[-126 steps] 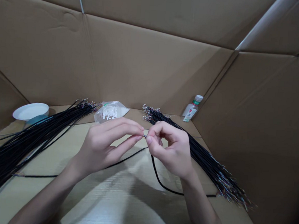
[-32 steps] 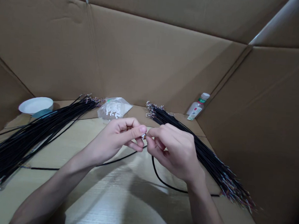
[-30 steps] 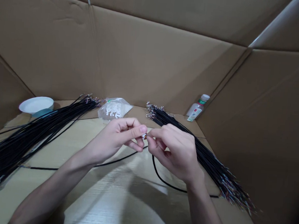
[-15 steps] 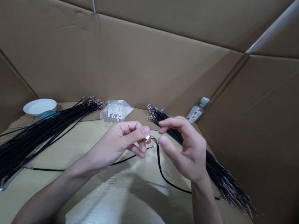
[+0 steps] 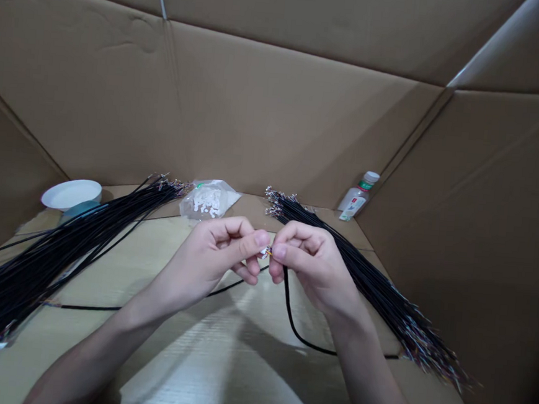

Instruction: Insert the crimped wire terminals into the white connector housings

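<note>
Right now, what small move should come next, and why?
Probably ease the right hand back slightly along the wires: the left hand pinches the connector, but how the wires sit in it is hard to see.

I see a white dish [image 5: 71,194] on my left, a white-topped bottle [image 5: 356,199] in the far right corner, and a cardboard wall [image 5: 280,122] behind them
</note>
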{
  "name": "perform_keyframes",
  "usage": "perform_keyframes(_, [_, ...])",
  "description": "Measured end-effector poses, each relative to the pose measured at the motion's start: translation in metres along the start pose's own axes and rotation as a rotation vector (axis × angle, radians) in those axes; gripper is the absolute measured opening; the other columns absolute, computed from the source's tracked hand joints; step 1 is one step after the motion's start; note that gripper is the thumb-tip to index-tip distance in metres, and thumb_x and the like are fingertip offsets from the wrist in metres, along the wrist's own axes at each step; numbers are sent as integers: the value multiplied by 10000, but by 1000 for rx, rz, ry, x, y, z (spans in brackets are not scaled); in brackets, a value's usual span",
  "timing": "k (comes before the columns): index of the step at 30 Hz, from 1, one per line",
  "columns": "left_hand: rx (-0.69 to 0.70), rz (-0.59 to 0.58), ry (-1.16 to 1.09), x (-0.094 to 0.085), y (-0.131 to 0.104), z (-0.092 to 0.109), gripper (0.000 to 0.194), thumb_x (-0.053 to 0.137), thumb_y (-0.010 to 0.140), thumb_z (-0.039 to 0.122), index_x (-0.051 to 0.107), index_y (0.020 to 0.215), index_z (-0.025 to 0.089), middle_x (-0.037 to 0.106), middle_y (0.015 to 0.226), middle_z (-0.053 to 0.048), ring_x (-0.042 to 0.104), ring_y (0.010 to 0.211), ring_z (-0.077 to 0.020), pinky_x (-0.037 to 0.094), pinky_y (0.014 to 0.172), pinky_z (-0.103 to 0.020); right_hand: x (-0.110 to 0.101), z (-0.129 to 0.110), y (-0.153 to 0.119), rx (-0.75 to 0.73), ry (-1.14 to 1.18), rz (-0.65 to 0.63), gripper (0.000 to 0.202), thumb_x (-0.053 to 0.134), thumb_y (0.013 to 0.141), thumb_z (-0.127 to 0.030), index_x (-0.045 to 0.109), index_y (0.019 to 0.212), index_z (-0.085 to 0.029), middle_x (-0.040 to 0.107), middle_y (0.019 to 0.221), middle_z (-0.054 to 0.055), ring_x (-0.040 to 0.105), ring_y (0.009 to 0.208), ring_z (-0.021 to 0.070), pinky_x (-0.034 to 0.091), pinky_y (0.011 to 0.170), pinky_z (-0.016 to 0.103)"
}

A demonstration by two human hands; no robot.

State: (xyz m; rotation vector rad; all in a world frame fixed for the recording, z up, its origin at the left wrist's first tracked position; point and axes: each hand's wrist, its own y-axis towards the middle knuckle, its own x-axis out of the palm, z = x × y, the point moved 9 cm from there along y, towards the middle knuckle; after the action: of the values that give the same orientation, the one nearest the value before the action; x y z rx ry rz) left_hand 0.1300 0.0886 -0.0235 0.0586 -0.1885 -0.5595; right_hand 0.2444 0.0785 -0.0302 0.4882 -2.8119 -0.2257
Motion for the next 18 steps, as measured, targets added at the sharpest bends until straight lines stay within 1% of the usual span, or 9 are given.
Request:
perform_keyframes(3, [12,21,4,0,-1,3,323,789,918,351,668,696,150,686,654,9,668,590,-87,600,597,-168,0,2,-1,-19,-6,41,169,856,816,-270,717,766,-187,695,610,-32,617,523,94,542,544,210])
perform_keyframes(5, [23,37,-3,-1,-2,3,306,791,915,322,668,693,151,693,652,12,677,589,-84,601,597,-159,-1,0,-3,-38,-49,87,161,849,800,-250,707,755,-188,685,606,-33,599,506,91,525,513,203])
perform_keyframes(8, [41,49,-14,-1,-4,4,304,796,912,304,662,687,151,705,650,16,690,594,-77,599,607,-143,-2,-8,-8,-78,-161,158,152,822,805,-219,689,738,-186,674,595,-31,584,495,88,497,486,196])
perform_keyframes(10, [41,44,-19,0,-4,4,304,804,909,317,663,696,150,713,659,15,701,607,-81,602,620,-145,-1,-14,-10,-96,-204,185,155,810,820,-204,683,734,-183,671,597,-30,588,504,86,497,493,193])
perform_keyframes(12, [35,27,-34,1,-2,3,321,815,900,357,662,708,150,709,662,14,697,609,-84,602,620,-152,1,-16,-10,-98,-183,166,143,810,837,-197,693,755,-181,686,618,-27,607,528,85,516,520,188])
perform_keyframes(16, [46,14,-79,0,5,-2,379,832,869,473,679,750,147,678,666,13,676,617,-96,596,604,-171,3,-13,-7,-74,-42,61,99,793,901,-221,725,837,-186,729,684,-22,650,592,82,556,601,188])
perform_keyframes(18, [63,20,-93,-3,8,-4,382,836,863,490,695,775,146,667,682,13,666,639,-95,594,607,-168,2,-11,-5,-53,6,25,85,785,923,-238,736,874,-189,746,724,-15,670,628,86,569,633,194])
